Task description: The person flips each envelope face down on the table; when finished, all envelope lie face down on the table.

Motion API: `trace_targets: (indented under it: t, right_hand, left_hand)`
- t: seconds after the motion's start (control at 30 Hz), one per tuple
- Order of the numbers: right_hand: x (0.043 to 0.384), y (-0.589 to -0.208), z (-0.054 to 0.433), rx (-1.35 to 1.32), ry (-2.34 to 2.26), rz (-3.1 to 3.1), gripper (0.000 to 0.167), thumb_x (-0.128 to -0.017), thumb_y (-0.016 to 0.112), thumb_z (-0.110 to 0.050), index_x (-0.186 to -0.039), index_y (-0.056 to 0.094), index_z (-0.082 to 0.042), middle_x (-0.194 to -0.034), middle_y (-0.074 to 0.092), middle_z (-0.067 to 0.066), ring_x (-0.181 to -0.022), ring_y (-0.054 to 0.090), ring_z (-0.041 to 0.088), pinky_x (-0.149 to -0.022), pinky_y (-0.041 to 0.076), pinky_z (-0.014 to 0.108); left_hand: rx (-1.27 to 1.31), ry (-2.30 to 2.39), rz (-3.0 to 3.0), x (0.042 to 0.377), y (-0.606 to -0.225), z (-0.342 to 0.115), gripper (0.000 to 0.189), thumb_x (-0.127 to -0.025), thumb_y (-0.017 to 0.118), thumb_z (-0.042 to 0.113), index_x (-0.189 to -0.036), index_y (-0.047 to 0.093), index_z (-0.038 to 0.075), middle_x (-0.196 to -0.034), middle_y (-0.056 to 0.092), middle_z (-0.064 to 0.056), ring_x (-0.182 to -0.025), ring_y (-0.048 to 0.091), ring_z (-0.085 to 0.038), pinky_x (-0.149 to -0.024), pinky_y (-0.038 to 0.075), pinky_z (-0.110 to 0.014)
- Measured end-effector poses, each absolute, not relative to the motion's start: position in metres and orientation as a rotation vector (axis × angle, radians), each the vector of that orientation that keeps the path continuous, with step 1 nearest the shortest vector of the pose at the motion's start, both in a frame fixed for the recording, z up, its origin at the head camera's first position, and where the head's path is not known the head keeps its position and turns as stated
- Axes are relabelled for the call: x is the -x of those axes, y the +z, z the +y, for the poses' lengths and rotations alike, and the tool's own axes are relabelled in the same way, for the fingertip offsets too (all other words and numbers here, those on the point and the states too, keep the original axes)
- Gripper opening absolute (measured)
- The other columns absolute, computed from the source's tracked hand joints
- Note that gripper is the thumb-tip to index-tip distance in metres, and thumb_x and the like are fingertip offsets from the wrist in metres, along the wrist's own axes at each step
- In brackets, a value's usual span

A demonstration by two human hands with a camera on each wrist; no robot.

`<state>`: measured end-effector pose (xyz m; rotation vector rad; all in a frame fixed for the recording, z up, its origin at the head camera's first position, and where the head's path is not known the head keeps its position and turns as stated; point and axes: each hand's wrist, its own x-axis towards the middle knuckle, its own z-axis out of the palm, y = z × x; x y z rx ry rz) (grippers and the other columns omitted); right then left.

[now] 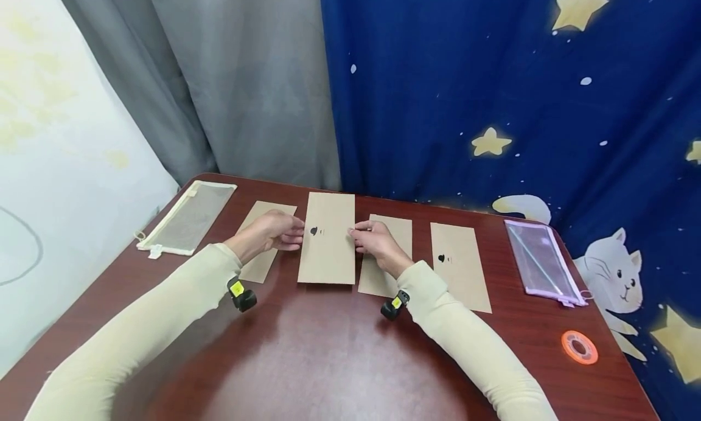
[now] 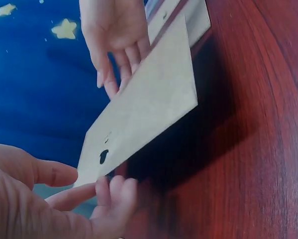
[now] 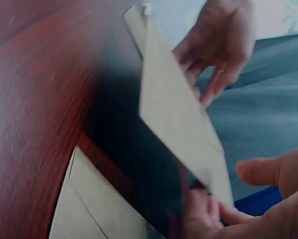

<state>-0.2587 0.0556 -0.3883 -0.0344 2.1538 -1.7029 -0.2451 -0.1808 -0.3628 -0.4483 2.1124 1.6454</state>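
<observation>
A tan paper envelope [image 1: 331,257] with a small black hat print is held up over the table, its near edge casting a shadow. My left hand [image 1: 276,229] pinches its left edge, thumb on one side and fingers on the other in the left wrist view. At the opposite edge, my right hand [image 1: 380,241] holds it with fingertips. A second envelope [image 1: 263,257] lies flat beneath the left hand. Partly covered by the right hand is a third envelope [image 1: 378,280]; its back, with a slanting seam, shows in the right wrist view.
Farther right lies another hat-printed envelope [image 1: 462,275]. A cream-edged mesh zip pouch [image 1: 199,217] sits at the table's far left, a purple-edged pouch [image 1: 539,257] at the right. An orange ring-shaped disc [image 1: 590,354] lies near the right edge. Curtains [image 1: 405,104] hang behind the brown table [image 1: 339,360].
</observation>
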Motion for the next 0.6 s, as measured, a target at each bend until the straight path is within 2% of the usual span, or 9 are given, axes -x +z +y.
trace_targets:
  t: [0.1,0.17,0.33,0.4,0.47,0.6]
  right_hand:
    - [0.255,-0.39,0.055,0.043,-1.831,2.256,0.027,-0.097,0.064,-0.011,-0.122,0.063,0.003,-0.113,0.069,0.017,-0.083,0.064,0.013,-0.094,0.059,0.046]
    - [0.254,-0.389,0.055,0.056,-1.898,2.305,0.02,-0.096,0.065,-0.008,-0.114,0.067,0.002,-0.101,0.071,0.014,-0.075,0.063,0.011,-0.089,0.061,0.047]
    - [0.252,-0.39,0.058,0.099,-1.978,2.252,0.015,-0.095,0.064,-0.002,-0.109,0.067,0.004,-0.082,0.069,0.004,-0.069,0.062,0.012,-0.072,0.063,0.034]
    - [0.252,-0.39,0.059,0.102,-1.988,2.198,0.016,-0.095,0.063,0.0,-0.11,0.066,0.005,-0.079,0.066,0.002,-0.069,0.061,0.012,-0.068,0.06,0.029]
    - [0.253,-0.39,0.061,0.111,-1.98,2.176,0.017,-0.095,0.063,0.001,-0.111,0.065,0.006,-0.079,0.065,0.0,-0.069,0.06,0.011,-0.07,0.06,0.03]
    - [0.254,-0.385,0.063,0.151,-1.931,2.218,0.018,-0.096,0.063,-0.002,-0.113,0.066,0.005,-0.082,0.066,0.002,-0.07,0.06,0.011,-0.085,0.061,0.047]
  left_hand:
    - [0.425,1.714,2.101,0.239,-0.358,-0.18,0.04,-0.105,0.047,0.009,-0.141,0.049,-0.008,-0.095,0.061,-0.005,-0.075,0.067,-0.009,-0.089,0.062,-0.028]
    - [0.407,1.756,2.094,0.236,-0.354,-0.181,0.04,-0.104,0.049,0.009,-0.14,0.051,-0.009,-0.095,0.063,-0.006,-0.076,0.068,-0.009,-0.092,0.061,-0.03]
    - [0.359,1.81,2.116,0.231,-0.345,-0.184,0.038,-0.103,0.056,0.009,-0.137,0.056,-0.008,-0.091,0.069,-0.003,-0.077,0.07,-0.008,-0.098,0.057,-0.036]
    - [0.341,1.826,2.127,0.23,-0.341,-0.185,0.037,-0.101,0.059,0.006,-0.134,0.057,-0.01,-0.085,0.071,0.0,-0.075,0.07,-0.008,-0.096,0.058,-0.035]
    - [0.322,1.851,2.121,0.23,-0.338,-0.185,0.036,-0.099,0.061,0.003,-0.131,0.059,-0.012,-0.08,0.072,0.001,-0.073,0.071,-0.008,-0.091,0.06,-0.033]
    - [0.29,1.908,2.066,0.232,-0.332,-0.185,0.027,-0.096,0.062,-0.002,-0.121,0.064,-0.012,-0.076,0.073,0.0,-0.071,0.072,-0.009,-0.081,0.063,-0.028]
